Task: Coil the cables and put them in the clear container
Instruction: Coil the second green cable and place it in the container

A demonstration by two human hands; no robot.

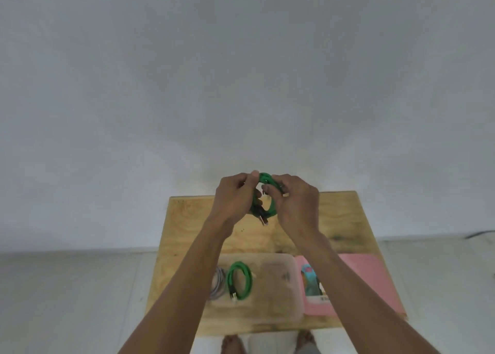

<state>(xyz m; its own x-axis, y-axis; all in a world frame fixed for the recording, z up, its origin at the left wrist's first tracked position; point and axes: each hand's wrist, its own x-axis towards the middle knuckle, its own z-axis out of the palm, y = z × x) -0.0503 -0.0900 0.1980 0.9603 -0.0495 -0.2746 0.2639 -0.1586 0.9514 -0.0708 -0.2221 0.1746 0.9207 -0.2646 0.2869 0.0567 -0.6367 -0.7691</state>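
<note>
Both hands up above the clear container [278, 262]: left hand [235, 195] and right hand [297, 201] pinching one coiled green cable [267, 190] between them; another green coil [239, 280] lies inside.

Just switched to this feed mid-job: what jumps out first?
Both hands, left and right, hold a coiled green cable up above the far part of the wooden table. Nearer the person, the clear container already holds another green coil and a grey one, with a pink lid to its right.
</note>
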